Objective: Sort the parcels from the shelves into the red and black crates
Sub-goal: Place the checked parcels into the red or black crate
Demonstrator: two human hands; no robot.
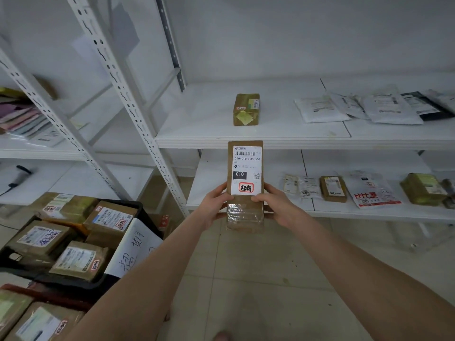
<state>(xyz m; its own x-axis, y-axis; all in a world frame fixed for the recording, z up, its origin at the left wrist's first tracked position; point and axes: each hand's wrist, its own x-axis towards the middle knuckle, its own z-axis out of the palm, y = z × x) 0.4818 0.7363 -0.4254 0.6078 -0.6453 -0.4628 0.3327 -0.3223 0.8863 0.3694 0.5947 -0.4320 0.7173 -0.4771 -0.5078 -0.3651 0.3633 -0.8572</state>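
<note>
Down at the far left, the red crate (49, 297) and, behind it, the black crate (29, 273) both hold brown parcels, and a handwritten paper sign (138, 244) hangs over the black crate's right corner. Toward the middle, the left hand (214, 205) grips the left edge of a tall brown parcel (246, 183), thumb lying on the front face and the fingers curled round behind, out of sight. The parcel stands upright in the air in front of the shelf (197, 141), its white label facing the camera, a red-bordered sticker at the label's foot between the two thumbs. The right hand (278, 205) grips the opposite edge the same way, thumb tip touching the label's lower right corner. Above the parcel, a small brown box (246, 109) lies alone on the upper board. Further right, white and dark mailing bags (320, 110) overlap on that board, and more small packages (333, 191) lie on the board below.
</note>
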